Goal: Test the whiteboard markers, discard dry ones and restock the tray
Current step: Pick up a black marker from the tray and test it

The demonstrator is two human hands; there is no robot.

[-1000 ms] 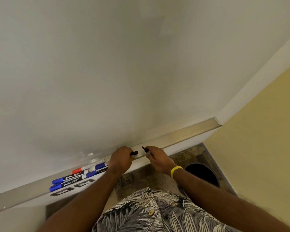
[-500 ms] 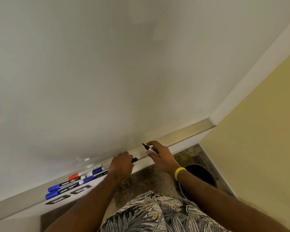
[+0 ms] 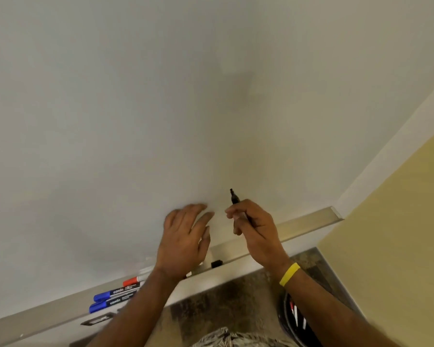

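Whiteboard (image 3: 161, 108) smooth, faintly glossy; tray (image 3: 308, 221) brushed metal; marker (image 3: 236, 200) black plastic; wristband (image 3: 290, 274) matt yellow.

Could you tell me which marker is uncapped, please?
The black marker in the right hand: its tip is bare, while the red marker and blue markers in the tray are capped.

The board (image 3: 161, 96) is left bare. The tray's (image 3: 311, 220) left is occupied by markers (image 3: 114, 293); a cap (image 3: 216, 263) is set mid-tray.

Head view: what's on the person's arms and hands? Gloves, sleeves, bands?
No gloves on the left hand or right hand; left forearm and right forearm bare, no sleeves in view. A yellow wristband circles the right wrist. No rings or watch show.
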